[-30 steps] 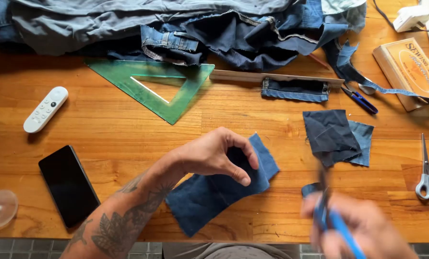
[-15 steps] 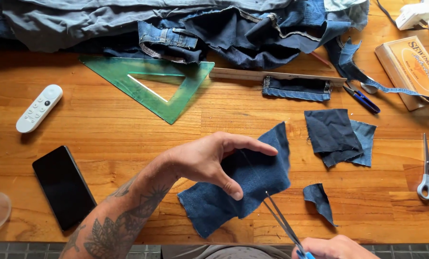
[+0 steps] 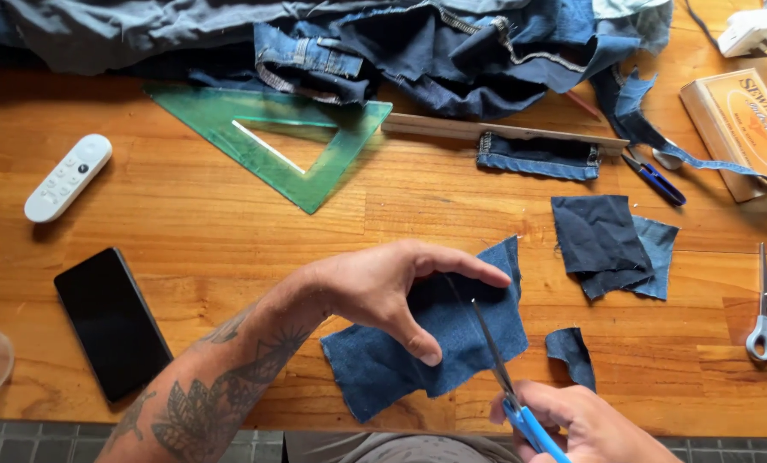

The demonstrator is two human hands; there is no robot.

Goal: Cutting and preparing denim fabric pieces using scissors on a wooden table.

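Far left: white remote, black phone, green set square. My left hand pins the denim patch near the table's front edge, w/ thumb & forefinger spread flat on the cloth. My right hand is closed round blue-handled scissors, blades lying over the patch. Risk, imo: blade tips sit close to my left thumb, so a slip nicks it; loose cloth could skew the cut.
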